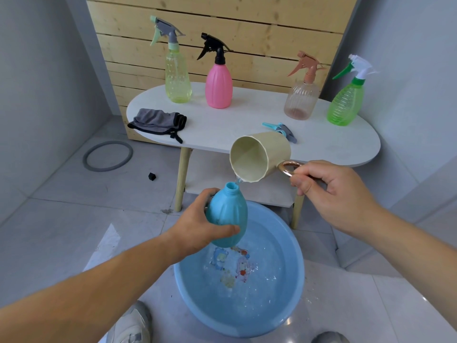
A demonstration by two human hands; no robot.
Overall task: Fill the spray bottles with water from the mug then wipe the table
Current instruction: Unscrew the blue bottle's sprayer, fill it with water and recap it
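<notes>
Blue spray bottle (226,216), uncapped, is held tilted over the water basin (237,328), the left grip (197,229) wrapped round its body. The right grip (329,191) pinches the handle of the tipped mug (262,157), and a thin stream reaches the neck. Filling is under way. Next, I judge, the trigger head (279,129) lying on the bench (222,129) needs screwing back on.

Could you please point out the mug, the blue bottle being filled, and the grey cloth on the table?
mug (274,152), head view, on its tilted beige outer wall.
blue bottle (230,209), head view, on its ribbed body.
grey cloth (155,121), head view, on its folded middle.
</notes>
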